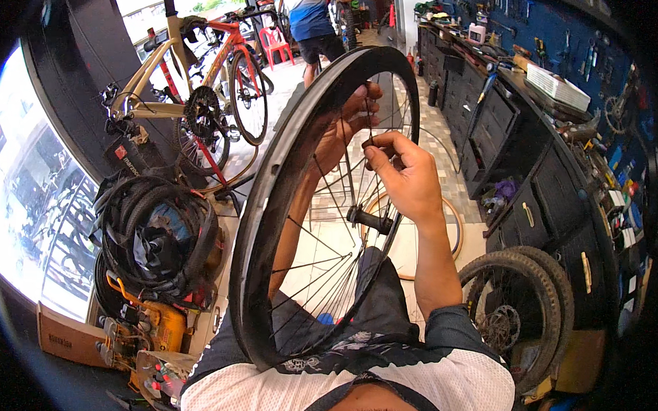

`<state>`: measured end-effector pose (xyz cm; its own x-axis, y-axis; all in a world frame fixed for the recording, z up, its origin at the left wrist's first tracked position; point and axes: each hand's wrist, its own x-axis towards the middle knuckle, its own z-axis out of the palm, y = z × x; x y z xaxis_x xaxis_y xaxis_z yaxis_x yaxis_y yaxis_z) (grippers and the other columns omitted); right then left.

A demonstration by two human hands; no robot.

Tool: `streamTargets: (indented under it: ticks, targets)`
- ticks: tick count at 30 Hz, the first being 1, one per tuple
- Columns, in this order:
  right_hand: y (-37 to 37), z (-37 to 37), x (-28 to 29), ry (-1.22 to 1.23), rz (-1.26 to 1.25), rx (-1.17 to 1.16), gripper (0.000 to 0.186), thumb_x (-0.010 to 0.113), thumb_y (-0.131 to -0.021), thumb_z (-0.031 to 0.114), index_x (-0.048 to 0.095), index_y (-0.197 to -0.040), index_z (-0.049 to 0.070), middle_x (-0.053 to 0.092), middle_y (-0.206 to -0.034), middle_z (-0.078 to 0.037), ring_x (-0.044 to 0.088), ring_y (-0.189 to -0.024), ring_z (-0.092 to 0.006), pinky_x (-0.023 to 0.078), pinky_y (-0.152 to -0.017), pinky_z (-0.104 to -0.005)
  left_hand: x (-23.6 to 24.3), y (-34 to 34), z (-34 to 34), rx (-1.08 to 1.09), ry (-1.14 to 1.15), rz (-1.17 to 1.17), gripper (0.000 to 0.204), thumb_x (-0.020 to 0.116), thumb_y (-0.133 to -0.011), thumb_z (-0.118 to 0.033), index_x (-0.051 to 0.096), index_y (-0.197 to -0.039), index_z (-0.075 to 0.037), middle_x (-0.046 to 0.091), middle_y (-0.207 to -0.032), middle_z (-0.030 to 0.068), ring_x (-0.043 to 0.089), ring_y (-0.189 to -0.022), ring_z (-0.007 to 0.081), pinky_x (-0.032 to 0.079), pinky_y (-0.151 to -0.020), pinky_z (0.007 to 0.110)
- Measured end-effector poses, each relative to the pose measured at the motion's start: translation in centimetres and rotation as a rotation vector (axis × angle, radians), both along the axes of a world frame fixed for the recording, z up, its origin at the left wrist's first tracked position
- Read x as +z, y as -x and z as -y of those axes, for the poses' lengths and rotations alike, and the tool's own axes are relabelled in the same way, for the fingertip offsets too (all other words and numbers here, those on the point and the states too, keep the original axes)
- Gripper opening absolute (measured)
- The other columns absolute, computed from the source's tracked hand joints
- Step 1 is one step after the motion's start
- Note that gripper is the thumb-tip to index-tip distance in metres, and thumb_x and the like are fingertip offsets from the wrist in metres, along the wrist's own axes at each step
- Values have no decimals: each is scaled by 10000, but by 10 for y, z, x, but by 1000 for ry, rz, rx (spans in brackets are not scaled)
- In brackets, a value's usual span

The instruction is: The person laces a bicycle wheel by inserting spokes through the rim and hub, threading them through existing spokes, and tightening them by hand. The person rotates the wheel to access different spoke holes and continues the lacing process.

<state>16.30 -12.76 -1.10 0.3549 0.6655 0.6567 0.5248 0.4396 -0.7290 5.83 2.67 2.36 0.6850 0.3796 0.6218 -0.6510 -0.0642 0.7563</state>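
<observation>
A black bicycle wheel (250, 268) stands upright in front of me, tilted slightly, with thin spokes and a black hub (368, 220). Inside the upper part of the rim, my left hand (350, 116) has its fingers curled round a spoke, its forearm seen through the wheel. My right hand (402, 172) pinches a spoke just below the left one, thumb and index finger together. Whether anything small sits in that pinch is too small to tell.
Two bikes (202, 107) stand at left beside coiled tyres (158, 232) and a yellow compressor (162, 323). A co-worker (314, 20) stands behind. A dark workbench (512, 139) with tools lines the right; knobby wheels (539, 300) lean below it.
</observation>
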Motion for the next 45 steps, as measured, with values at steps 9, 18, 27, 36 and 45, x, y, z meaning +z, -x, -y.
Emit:
streamTargets:
  ticks: [9,18,27,36,45]
  targets:
    - [1,2,5,18,47,16,173,703,-1009,167,703,-1066,3,748,-873,-107,727,-787,-176,544,-705,-314,1,-16,5,89,101,53,396,679,-1027,-323,680,-1311,-48,706,-1262,62,645,-1081,160,515,-948,363]
    - [-2,5,7,70,93,-16,239,709,-998,237,703,-1087,14,760,-895,-158,756,-796,-280,558,-718,-375,16,9,20,64,37,-119,471,651,-1040,-382,641,-1375,-52,692,-1252,51,626,-1091,138,521,-977,360]
    - [0,-1,7,16,100,-13,226,706,-997,229,696,-1076,17,753,-891,-177,761,-816,-315,558,-722,-385,-5,-8,1,85,140,103,331,727,-993,-309,718,-1245,-94,707,-1208,30,645,-1056,183,530,-968,386]
    - [2,2,11,81,113,-32,216,713,-988,204,698,-1087,12,756,-896,-175,752,-772,-309,555,-706,-378,12,3,14,105,108,-155,507,679,-1023,-373,582,-1410,-61,683,-1229,52,642,-1010,159,542,-875,335]
    - [3,-3,5,-15,106,15,172,716,-1003,145,700,-1080,-8,727,-854,-82,689,-756,-137,525,-679,-286,-3,4,0,62,73,39,453,655,-1032,-358,664,-1360,-45,670,-1331,69,634,-1113,178,535,-966,376]
